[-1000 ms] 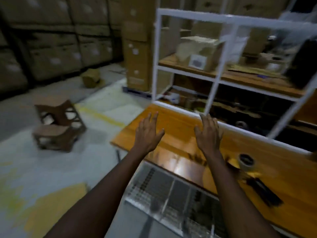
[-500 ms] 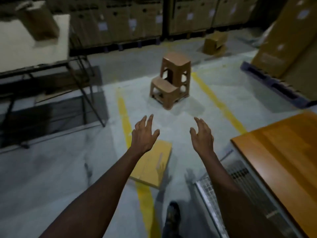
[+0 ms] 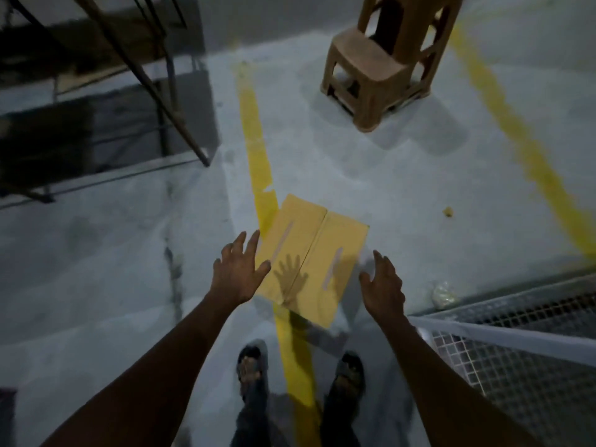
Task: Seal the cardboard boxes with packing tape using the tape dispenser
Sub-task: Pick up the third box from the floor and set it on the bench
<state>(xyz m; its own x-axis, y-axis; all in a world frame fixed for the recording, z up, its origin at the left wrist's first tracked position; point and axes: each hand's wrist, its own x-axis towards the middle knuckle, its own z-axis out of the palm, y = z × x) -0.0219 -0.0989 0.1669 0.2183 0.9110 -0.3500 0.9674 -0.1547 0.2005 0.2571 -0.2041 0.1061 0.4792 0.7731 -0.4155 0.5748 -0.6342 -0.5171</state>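
Note:
A yellow-brown cardboard box lies on the grey floor, its top flaps closed along a centre seam, straddling a yellow floor line. My left hand hovers above the box's left edge with fingers spread and holds nothing. My right hand hovers at the box's right edge, fingers loosely spread, also holding nothing. Neither hand touches the box. No tape dispenser is in view.
A brown plastic step stool stands on the floor beyond the box. Dark metal table legs are at the upper left. A white wire-mesh rack is at the lower right. My two feet stand just behind the box.
My view has swung from the wooden bench and its tape roll down to the floor. Both hands, still holding nothing, have come down closer to the box.

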